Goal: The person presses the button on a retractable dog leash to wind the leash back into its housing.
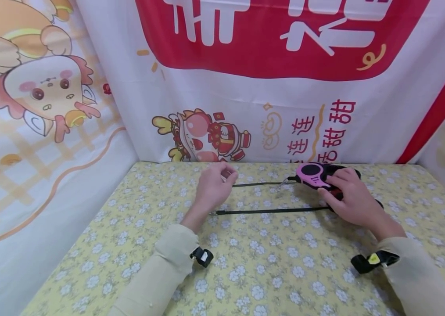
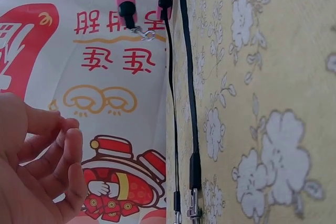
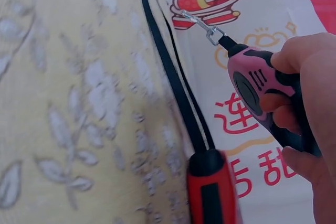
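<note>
Over the yellow floral tablecloth (image 1: 262, 263), where your right hand (image 1: 350, 199) grips the pink-and-black plastic leash case (image 1: 310, 175), guide its silver metal clip (image 3: 213, 34) clear of the flat black straps (image 1: 274, 211) and red-and-black plastic handle (image 3: 211, 198) nearby, while your left hand (image 1: 212, 186) hovers, fingers loosely curled and seemingly empty.

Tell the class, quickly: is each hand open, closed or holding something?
Left hand: open, fingers loosely curled, holding nothing.
Right hand: holding the pink-and-black leash handle.
</note>
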Demonstrator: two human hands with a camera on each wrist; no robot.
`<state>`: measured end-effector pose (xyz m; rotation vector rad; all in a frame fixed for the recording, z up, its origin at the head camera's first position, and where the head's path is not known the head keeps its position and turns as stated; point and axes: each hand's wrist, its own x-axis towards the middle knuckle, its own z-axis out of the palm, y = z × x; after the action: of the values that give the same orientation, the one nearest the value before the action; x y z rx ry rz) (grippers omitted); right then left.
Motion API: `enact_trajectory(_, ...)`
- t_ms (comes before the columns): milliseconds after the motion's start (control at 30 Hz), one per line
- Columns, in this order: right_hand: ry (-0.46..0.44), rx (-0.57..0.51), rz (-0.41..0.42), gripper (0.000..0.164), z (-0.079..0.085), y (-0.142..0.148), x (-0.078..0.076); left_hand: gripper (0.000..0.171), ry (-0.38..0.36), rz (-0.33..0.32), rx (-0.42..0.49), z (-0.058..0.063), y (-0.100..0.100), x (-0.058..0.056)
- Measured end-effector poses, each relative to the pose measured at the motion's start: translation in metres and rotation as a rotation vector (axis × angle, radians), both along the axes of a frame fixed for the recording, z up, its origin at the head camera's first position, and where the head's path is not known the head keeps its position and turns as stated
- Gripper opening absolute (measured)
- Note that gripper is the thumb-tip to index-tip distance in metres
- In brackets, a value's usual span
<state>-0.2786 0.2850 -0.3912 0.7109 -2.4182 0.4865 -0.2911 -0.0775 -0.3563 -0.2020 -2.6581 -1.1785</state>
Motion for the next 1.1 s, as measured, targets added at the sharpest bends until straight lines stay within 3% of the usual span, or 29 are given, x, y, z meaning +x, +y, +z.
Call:
enact_trajectory(267,-0.055,0.038,-0.018,0.034,0.013,0.001,0.004,0.027,-0.026,-0.144,0.015,-0.002,0.006,0.007)
enact_trajectory(600,-0.034,0.018,-0.043,0.028,0.026,0.018,0.017,0.069,-0.119,-0.388,-0.03,-0.003,0.028,0.019)
enact_trajectory(867,-0.088,0.036,-0.082,0.024,0.023,0.044,0.051,0.091,-0.157,-0.548,-0.22,-0.006,0.049,0.037)
enact_trajectory(1100,-0.137,0.068,-0.141,0.02,0.012,0.069,0.088,0.096,-0.148,-0.689,-0.316,-0.012,0.067,0.052)
